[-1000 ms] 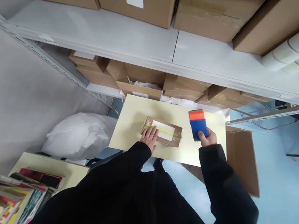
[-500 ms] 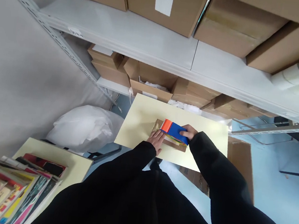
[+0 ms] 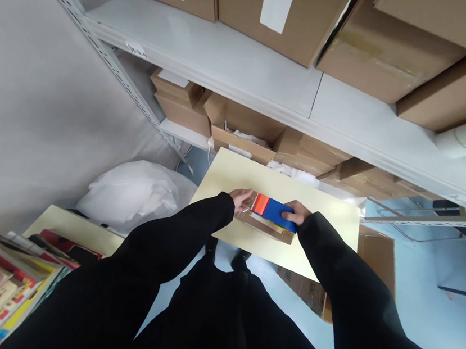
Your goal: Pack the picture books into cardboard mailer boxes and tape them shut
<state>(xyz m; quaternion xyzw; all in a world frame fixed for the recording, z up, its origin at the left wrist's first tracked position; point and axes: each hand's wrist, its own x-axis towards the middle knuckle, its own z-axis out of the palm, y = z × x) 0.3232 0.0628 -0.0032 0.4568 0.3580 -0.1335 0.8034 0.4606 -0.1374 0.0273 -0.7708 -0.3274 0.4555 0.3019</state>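
My right hand [image 3: 297, 213] grips a blue and orange tape dispenser [image 3: 279, 214] by its right end, tilted over a small cardboard box [image 3: 271, 228]. The dispenser's orange flap and toothed edge point left. My left hand [image 3: 240, 199] is closed at that toothed edge, over the box's left end. Its fingers seem to pinch the shiny end of the packing tape, though the grip is small and partly hidden. The box lies on a pale yellow table [image 3: 225, 170].
Grey shelves [image 3: 214, 53] with cardboard boxes [image 3: 278, 10] stand beyond the table. A white plastic bag [image 3: 129, 193] bulges at left, above a side table with stacked books [image 3: 2, 288]. An open carton [image 3: 376, 254] stands on the floor at right.
My left hand has risen from lying flat on the box to the dispenser's toothed edge, its fingers now closed. My right hand still holds the dispenser. The whole view has shifted slightly.
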